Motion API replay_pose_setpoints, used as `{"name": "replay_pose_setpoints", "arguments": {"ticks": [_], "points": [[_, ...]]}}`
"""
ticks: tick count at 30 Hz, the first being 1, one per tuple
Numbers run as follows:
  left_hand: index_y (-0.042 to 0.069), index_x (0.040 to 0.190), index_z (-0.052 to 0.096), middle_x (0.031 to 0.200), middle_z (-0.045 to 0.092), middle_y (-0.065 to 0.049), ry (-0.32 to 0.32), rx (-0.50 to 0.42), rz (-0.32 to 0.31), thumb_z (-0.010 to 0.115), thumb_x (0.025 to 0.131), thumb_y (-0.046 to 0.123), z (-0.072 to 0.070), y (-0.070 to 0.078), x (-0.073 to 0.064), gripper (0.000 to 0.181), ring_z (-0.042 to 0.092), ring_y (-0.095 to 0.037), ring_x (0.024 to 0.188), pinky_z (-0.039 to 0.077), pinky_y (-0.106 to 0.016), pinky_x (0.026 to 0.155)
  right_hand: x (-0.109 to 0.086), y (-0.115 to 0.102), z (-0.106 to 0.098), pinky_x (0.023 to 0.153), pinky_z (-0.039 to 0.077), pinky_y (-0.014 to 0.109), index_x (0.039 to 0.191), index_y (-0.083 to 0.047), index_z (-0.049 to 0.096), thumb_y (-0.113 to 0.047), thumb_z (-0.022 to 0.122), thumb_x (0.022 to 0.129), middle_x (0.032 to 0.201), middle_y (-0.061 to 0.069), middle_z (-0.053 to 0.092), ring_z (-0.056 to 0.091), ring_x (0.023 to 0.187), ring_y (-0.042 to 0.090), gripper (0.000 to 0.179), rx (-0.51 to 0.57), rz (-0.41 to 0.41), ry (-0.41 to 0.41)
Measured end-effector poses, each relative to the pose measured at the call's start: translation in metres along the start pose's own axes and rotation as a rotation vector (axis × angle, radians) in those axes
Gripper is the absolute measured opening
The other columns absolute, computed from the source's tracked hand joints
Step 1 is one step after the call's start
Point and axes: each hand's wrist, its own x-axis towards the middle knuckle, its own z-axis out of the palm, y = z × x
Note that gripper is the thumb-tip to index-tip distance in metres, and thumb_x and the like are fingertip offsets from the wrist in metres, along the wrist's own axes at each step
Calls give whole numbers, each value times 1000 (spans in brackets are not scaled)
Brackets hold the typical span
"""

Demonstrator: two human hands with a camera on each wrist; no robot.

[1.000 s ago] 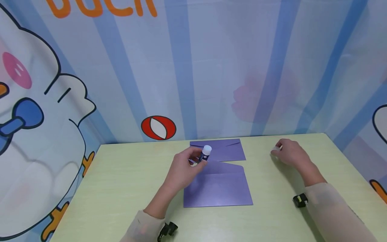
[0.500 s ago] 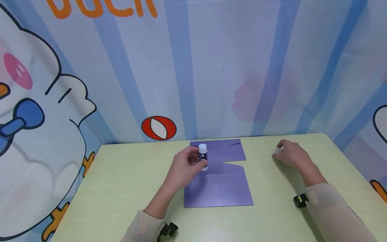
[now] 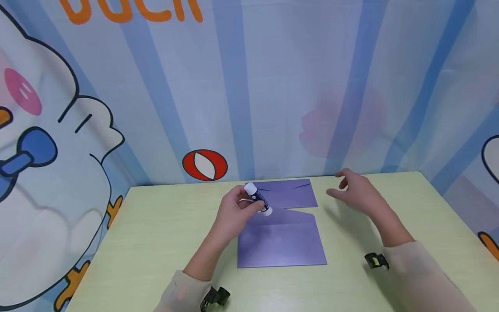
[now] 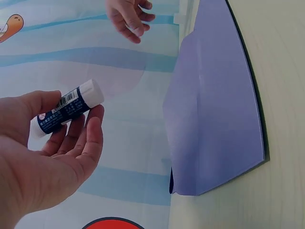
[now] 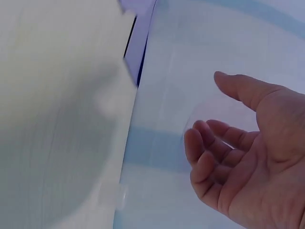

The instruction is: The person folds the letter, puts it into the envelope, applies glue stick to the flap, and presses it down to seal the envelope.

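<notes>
My left hand pinches a dark blue glue stick with white ends between thumb and fingers. In the left wrist view the glue stick is tilted above the table, its printed label showing. Below it lies a purple envelope with its flap unfolded towards the back. Behind that is a second purple envelope. To their right my right hand hovers, holding nothing, thumb apart from its loosely bent fingers. A small whitish, see-through piece stands at the table's far edge in the right wrist view.
The pale wooden table runs back to a blue striped cloth backdrop with cartoon prints. Small black wrist cameras sit at both sleeves.
My right hand has let go of the small whitish piece at the far right and moved left towards the envelopes. In my left hand the glue stick has turned, its top leaning left.
</notes>
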Motion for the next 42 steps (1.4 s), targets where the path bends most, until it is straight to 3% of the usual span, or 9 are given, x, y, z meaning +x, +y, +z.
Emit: {"name": "replay_pose_setpoints", "arguments": {"ticks": [7, 16, 24, 30, 35, 42], "points": [[-3, 126, 59, 113, 69, -18, 17, -144, -53, 78, 96, 7, -1, 5, 0, 37, 75, -26, 99, 63, -38, 87, -7, -39, 24, 76, 55, 39, 141, 1, 58, -28, 74, 101, 111, 12, 67, 67, 100, 29, 52, 154, -154, 2], [-2, 127, 58, 116, 69, -18, 10, -288, -120, 79, 96, 11, -1, 2, 2, 40, 75, -27, 102, 62, -37, 90, -15, -75, 60, 83, 59, 38, 139, -8, 62, -27, 82, 95, 118, 8, 68, 69, 101, 21, 52, 301, -299, -21], [-3, 128, 58, 119, 70, -18, -10, -396, -168, 77, 99, 12, 0, -2, 0, 38, 75, -24, 101, 60, -40, 95, -19, -96, 91, 77, 60, 35, 136, -7, 62, -14, 86, 92, 115, 8, 70, 72, 94, 15, 50, 362, -442, 70], [-3, 129, 57, 119, 71, -17, -22, -471, -195, 76, 100, 12, 2, -2, -2, 38, 76, -22, 99, 60, -37, 94, -22, -104, 104, 75, 60, 36, 129, -7, 63, -11, 85, 92, 116, 5, 71, 72, 90, 12, 42, 406, -476, 174], [-3, 128, 58, 118, 71, -16, -16, -514, -213, 76, 99, 12, 4, -3, -2, 37, 76, -22, 100, 61, -36, 93, -22, -105, 110, 72, 58, 32, 122, -10, 66, -9, 84, 93, 105, 0, 72, 71, 87, 11, 34, 430, -494, 238], [-3, 129, 60, 117, 73, -14, 24, -522, -223, 77, 99, 12, 8, -4, -1, 37, 76, -19, 98, 61, -33, 92, -20, -103, 113, 69, 58, 30, 116, -10, 69, -10, 82, 95, 100, -1, 75, 70, 85, 15, 25, 500, -452, 250]]}}
